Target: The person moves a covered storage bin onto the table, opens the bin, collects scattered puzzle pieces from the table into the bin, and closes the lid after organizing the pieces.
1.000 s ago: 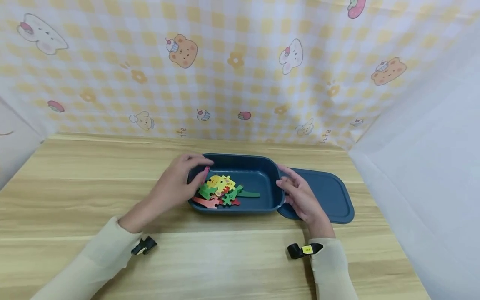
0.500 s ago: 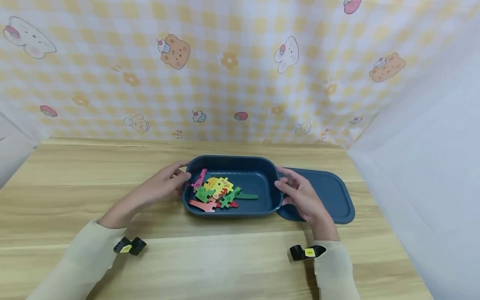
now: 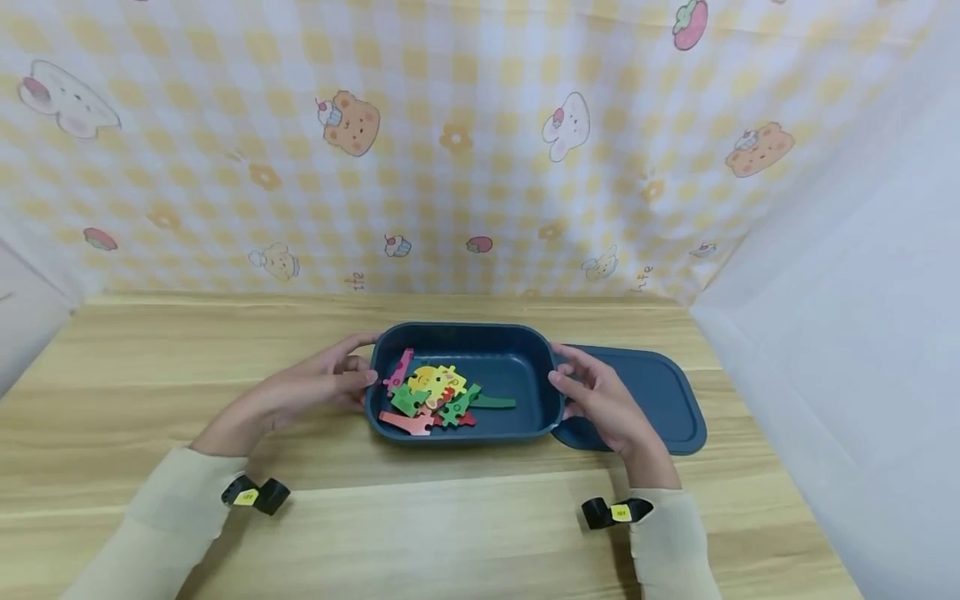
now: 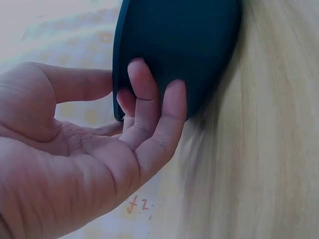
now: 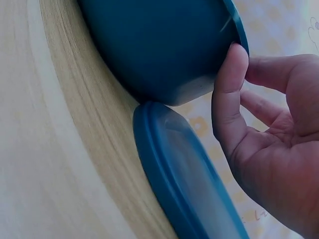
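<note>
A dark blue plastic box [image 3: 465,437] stands on the table, with colourful jigsaw puzzle pieces heaped in its left half. Among them are a yellow piece [image 3: 442,381], a pink piece [image 3: 401,367], a green strip [image 3: 495,402] and an orange-red piece [image 3: 405,422]. My left hand [image 3: 326,379] grips the box's left end; in the left wrist view its thumb is at the rim and its fingertips [image 4: 174,94] lie against the outer wall. At the right end, my right hand [image 3: 600,396] pinches the rim, a finger [image 5: 232,74] on the outside wall.
A matching dark blue lid [image 3: 660,400] lies flat to the right, its left edge by the box and under my right hand. A checked cloth [image 3: 450,192] hangs behind the wooden table [image 3: 420,533]. A white wall [image 3: 840,333] bounds the right side.
My left hand has let go of the pink piece, which now lies in the box, and has moved left to grip the box's left end. My right hand keeps its hold on the right end.
</note>
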Demonstrator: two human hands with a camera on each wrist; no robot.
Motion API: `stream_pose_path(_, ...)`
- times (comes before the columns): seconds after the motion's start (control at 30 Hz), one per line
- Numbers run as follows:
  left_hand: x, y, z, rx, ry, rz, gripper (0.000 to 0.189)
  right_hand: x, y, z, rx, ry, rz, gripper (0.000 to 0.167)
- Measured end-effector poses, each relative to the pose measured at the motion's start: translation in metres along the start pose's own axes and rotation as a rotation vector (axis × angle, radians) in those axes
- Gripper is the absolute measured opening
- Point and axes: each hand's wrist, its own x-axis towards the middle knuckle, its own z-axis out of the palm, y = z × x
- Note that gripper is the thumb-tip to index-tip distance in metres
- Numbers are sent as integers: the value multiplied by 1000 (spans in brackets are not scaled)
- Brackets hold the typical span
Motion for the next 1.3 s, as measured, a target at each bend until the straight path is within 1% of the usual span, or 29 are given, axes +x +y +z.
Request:
stream_pose_path(0.23, 1, 2, -1, 13, -25, 19, 74, 0, 3, -1, 34, -6, -3, 60)
stream_pose_path(0.3, -1, 2, -3, 17, -24, 12, 73, 1, 4, 1, 47, -14, 0, 61)
stream_pose_path(0.43, 0, 1, -3, 22, -25, 1, 74, 0, 7, 1, 65, -13, 8, 62)
stream_pose_path(0.67, 0, 1, -7, 42, -27, -9, 74, 2, 7, 2, 90, -18, -12, 61)
stream_pose_path(0.8, 0, 0, -7, -6, -50, -16, 76, 4, 8, 4, 116, -17, 5, 60)
stream_pose_path(0.97, -4, -2, -8, -81, -79, -19, 75, 4, 7, 9, 125, -15, 28, 60)
stream_pose_path(1.1, -1, -3, -6, -98, -82, -17, 75, 3, 6, 7, 109, 5, 31, 59)
stream_pose_path(1.3, 1, -2, -5, -100, -80, -31, 75, 1, 1, 5, 90, 12, 22, 59)
